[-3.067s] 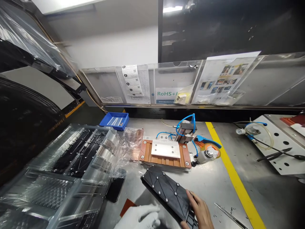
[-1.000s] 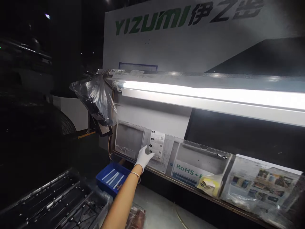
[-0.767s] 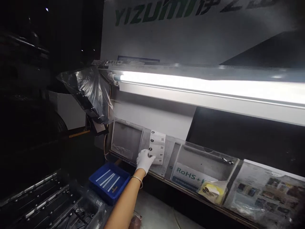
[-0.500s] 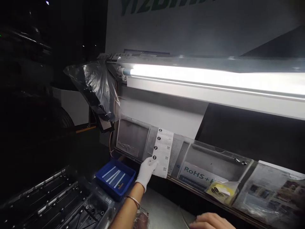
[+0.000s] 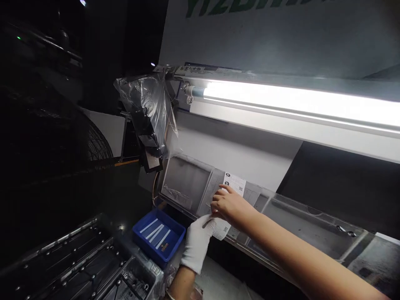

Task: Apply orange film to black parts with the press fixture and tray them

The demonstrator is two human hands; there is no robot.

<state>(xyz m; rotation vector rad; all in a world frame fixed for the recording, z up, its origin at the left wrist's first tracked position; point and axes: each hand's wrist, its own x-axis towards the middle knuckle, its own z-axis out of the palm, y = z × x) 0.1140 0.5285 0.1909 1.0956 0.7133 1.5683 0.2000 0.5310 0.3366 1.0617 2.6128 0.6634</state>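
Hanging against the clear document holder [image 5: 187, 183] at the back of the desk is a white label sheet [image 5: 235, 185], a narrow strip printed with black round marks and small square codes. My bare right hand [image 5: 229, 205] pinches its middle, while my gloved left hand [image 5: 198, 241] grips its lower end. A blue bin [image 5: 159, 235] sits below.

— What stays unreadable? The label strip [image 5: 233, 196], half covered by the right hand [image 5: 229, 205]; its print is too small.

— And the green lettering [image 5: 250, 5]? Cut off by the top edge.
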